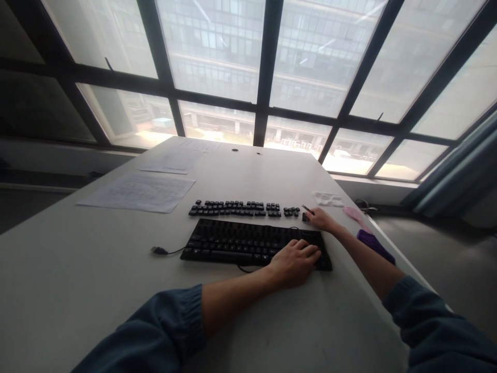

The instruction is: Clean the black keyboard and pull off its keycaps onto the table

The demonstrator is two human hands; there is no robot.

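Observation:
A black keyboard (236,243) lies on the white table, its upper rows looking bare of keycaps while the lower rows still carry them. My left hand (293,263) rests over the right end of the keyboard, fingers stretched and slightly bent on it, holding nothing that I can see. Beyond the keyboard, loose black keycaps (233,210) are lined up in rows. My right hand (321,219) is at the right end of those rows, closed around a thin dark tool (307,209) whose tip points up and left. A dark keycap (305,216) sits just by its fingers.
Printed sheets (137,192) lie to the left. The keyboard's USB plug (159,250) rests beside it. A crumpled white item (328,199), a pink brush-like item (356,217) and a purple cloth (375,245) lie along the right edge. Windows (217,46) stand behind.

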